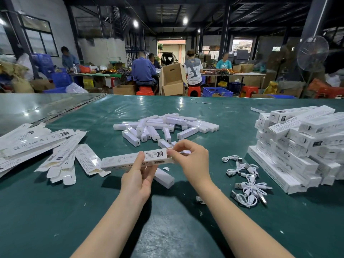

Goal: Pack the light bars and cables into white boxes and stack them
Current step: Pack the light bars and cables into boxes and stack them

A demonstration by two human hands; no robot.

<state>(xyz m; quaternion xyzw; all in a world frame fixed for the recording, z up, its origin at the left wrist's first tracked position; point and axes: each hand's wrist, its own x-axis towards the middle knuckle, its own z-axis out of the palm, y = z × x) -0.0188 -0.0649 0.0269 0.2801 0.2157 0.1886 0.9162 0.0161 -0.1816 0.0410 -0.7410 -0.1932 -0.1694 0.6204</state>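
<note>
My left hand (138,175) grips a long white box (119,162) from below, holding it level above the green table. At the box's right end my right hand (189,155) pinches something small and white at the opening; I cannot tell whether it is a flap or a cable. One white light bar (164,177) lies on the table just under the box. A loose pile of light bars (163,127) sits farther back in the middle. Coiled white USB cables (245,183) lie to the right of my right arm.
Flat unfolded white cartons (42,146) are fanned out at the left. A tall stack of packed white boxes (301,146) fills the right side. The green table (93,211) ends at a far edge, with seated workers, cardboard boxes and crates beyond.
</note>
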